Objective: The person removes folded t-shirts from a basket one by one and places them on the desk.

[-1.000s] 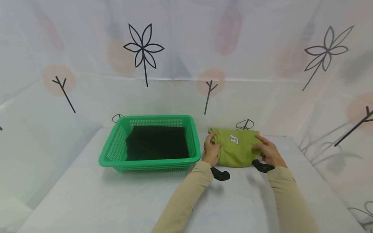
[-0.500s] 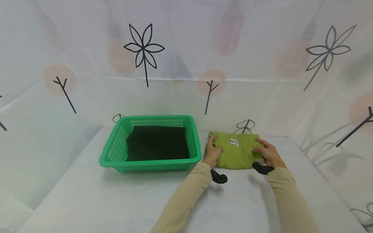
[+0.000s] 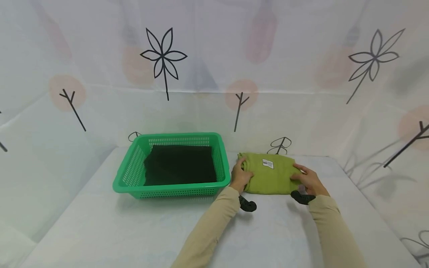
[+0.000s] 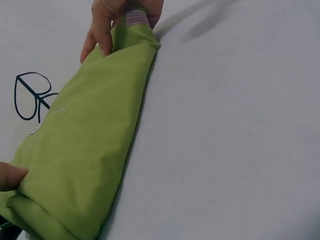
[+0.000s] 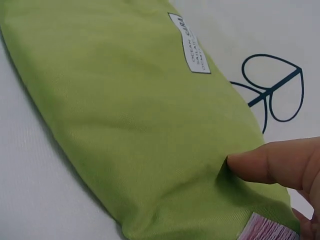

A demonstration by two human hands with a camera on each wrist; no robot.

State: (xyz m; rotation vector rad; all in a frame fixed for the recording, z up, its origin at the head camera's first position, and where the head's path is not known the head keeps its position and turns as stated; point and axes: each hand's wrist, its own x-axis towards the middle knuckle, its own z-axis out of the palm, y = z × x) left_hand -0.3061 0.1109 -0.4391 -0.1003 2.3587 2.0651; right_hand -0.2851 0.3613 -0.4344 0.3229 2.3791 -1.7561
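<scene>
A lime-green folded garment [image 3: 269, 176] with a small white label [image 3: 267, 163] lies on the white table, right of a green basket. My left hand [image 3: 240, 178] pinches its rolled left end, thumb on top; in the left wrist view only that thumb [image 4: 12, 177] shows clearly. At the opposite end my right hand [image 3: 310, 180] pinches the cloth, the thumb [image 5: 275, 161] pressing a crease into the top layer and the fingers at the edge or beneath, mostly hidden. A pink-and-white striped patch [image 5: 267, 229] shows at that end.
The green plastic basket [image 3: 177, 187] stands to the left, close to my left hand, with a black folded cloth [image 3: 181, 165] inside. Behind rises a white patterned sheet [image 3: 207, 111]. Black wrist-worn devices [image 3: 247, 204] hang below both hands.
The garment's far edge has come down and toward me, and it lies flatter. My left hand has shifted slightly left and down with its end; my right hand keeps hold near the same place.
</scene>
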